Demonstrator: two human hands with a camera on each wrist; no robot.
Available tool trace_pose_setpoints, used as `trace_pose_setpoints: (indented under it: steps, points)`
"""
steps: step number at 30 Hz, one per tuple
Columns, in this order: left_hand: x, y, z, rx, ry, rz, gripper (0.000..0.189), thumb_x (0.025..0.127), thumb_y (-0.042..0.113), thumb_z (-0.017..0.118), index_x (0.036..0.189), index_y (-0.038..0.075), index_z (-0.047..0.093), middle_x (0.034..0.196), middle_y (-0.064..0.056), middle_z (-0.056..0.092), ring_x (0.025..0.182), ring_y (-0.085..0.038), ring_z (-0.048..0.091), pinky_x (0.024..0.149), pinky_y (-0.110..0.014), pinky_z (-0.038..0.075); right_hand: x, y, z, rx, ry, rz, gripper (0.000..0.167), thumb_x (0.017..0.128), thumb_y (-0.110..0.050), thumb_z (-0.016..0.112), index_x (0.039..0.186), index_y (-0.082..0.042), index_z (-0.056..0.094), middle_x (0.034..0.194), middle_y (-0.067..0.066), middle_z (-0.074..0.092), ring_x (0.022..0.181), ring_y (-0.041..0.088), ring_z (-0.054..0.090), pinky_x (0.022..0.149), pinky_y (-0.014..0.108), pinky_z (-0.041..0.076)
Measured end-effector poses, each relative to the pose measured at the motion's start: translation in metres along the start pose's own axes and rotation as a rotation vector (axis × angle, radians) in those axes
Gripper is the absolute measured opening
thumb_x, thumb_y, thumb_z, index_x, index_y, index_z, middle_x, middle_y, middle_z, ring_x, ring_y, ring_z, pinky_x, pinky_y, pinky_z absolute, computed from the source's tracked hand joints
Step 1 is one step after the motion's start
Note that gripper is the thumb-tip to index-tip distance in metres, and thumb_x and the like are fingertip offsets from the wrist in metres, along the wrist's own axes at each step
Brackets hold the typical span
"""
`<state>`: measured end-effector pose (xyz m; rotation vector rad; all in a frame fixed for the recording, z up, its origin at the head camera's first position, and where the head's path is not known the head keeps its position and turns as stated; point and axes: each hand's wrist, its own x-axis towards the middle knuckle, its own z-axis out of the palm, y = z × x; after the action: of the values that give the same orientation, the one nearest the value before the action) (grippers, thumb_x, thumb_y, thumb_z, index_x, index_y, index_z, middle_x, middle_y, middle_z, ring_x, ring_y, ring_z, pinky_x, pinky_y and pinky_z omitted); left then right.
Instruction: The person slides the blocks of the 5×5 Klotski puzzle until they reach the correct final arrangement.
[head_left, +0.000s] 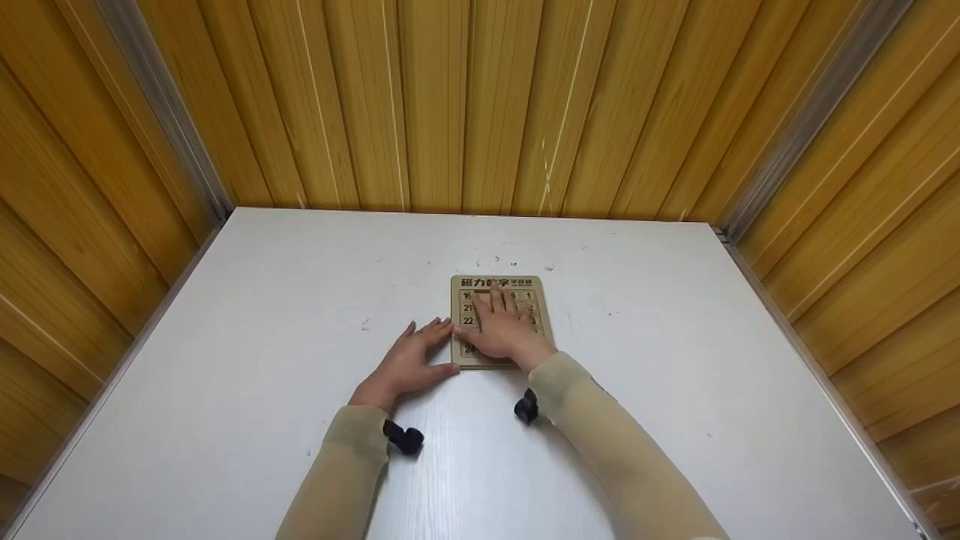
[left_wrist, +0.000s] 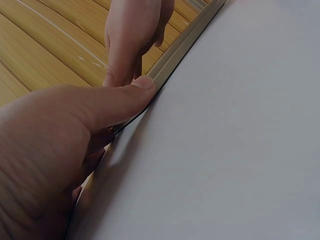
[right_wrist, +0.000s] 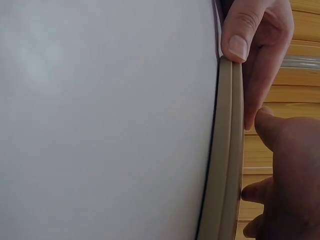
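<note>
A flat wooden number-puzzle board lies on the white table, with dark printed characters along its far end and rows of numbered tiles. My right hand is spread palm down over it, fingertips on the upper rows, hiding most of the middle tiles. Along the board's left side my left hand rests with extended fingers touching the edge. Its thumb presses at the near left corner. The right wrist view shows the board's layered near edge under the right hand.
The white table stretches around the board, with small dark marks beyond its far end. Wood-patterned walls stand behind and on both sides. A small black wrist camera juts from the left sleeve, another from the right.
</note>
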<state>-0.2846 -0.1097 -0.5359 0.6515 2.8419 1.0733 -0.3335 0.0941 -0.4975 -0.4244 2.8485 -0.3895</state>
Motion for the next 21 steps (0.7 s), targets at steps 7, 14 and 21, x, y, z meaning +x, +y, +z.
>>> trace_pose_setpoints:
  steps: [7, 14, 21]
  points:
    - [0.0, 0.0, 0.001, 0.006, -0.003, -0.028, 0.078, 0.09, 0.037, 0.078, 0.155, 0.009, 0.046, 0.162, -0.01, 0.043, 0.155, -0.027, 0.035, 0.135, -0.049, 0.01, -0.007, 0.01, -0.001, -0.007, 0.036, 0.011, 0.09, 0.098, -0.072, 0.043, 0.166, -0.017, 0.019, 0.174, 0.019, 0.0, 0.161, 0.045, 0.002, 0.126, 0.074, 0.006]
    - [0.0, 0.0, 0.001, 0.02, -0.005, -0.023, 0.079, 0.09, 0.039, 0.078, 0.156, 0.01, 0.044, 0.163, -0.009, 0.042, 0.156, -0.026, 0.034, 0.135, -0.048, 0.009, -0.01, 0.014, -0.001, -0.018, 0.016, 0.017, 0.091, 0.098, -0.073, 0.041, 0.167, -0.017, 0.017, 0.174, 0.018, 0.003, 0.161, 0.044, 0.0, 0.126, 0.075, -0.001]
    - [0.001, 0.0, 0.003, 0.016, 0.002, -0.027, 0.078, 0.09, 0.037, 0.078, 0.155, 0.009, 0.046, 0.162, -0.009, 0.044, 0.156, -0.027, 0.035, 0.135, -0.049, 0.01, -0.011, 0.012, -0.001, -0.037, 0.006, 0.023, 0.091, 0.098, -0.073, 0.04, 0.166, -0.017, 0.017, 0.174, 0.018, 0.005, 0.161, 0.043, 0.0, 0.126, 0.075, 0.001]
